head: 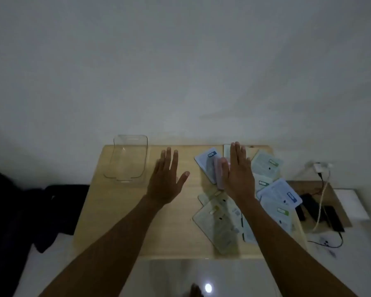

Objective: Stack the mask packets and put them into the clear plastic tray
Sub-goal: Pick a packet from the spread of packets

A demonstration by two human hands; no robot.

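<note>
- Pretty dim and soft on my feed, so none of the print on the packets [231,211] is readable; I only get little blue and green label patches on them.
- My right hand [238,172] covers the middle of the pile, so I can't tell how many packets sit under it. A pinkish one [220,174] pokes out at its left edge.
- Right hand is flat, fingers straight and together, gripping nothing as far as I can see.
- Left hand [166,179] is spread wide above bare table [120,211], fingers apart, empty.
- Packets are scattered loose and overlapping on the right half of the table, not stacked.
- Tray [128,159] sits empty at the far left corner, well apart from the packets. Its clear walls are hard to trace.
- Off to the right, cables [321,202] and dark gadgets I can't identify.
- Dark heap at the left edge, cut off.
</note>
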